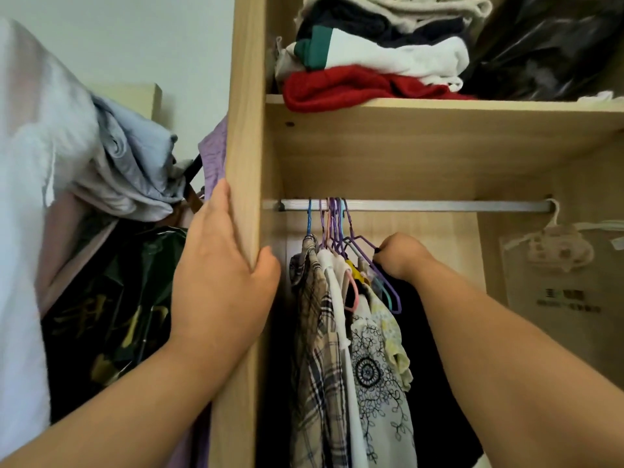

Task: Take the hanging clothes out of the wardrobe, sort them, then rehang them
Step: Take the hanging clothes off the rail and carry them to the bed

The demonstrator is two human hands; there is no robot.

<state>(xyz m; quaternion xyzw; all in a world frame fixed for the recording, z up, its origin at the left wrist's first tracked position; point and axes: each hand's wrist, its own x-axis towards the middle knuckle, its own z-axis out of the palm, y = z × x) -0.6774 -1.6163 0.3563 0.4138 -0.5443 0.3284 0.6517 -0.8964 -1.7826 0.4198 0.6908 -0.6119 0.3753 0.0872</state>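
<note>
Several hanging clothes (337, 332) crowd the left end of the rail (439, 206), hooks bunched; the right hand (401, 256) has its grip closed round the purple hanger (364, 242) of a dark garment (435, 366), while the left hand (219, 265) clasps the side panel (243, 130). A sideways pull could snag neighbouring hooks and drag other garments off the rail

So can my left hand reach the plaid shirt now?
Probably yes: the left hand grips the side panel right beside the plaid shirt, nothing between; the right hand holds a purple hanger further along.
</note>
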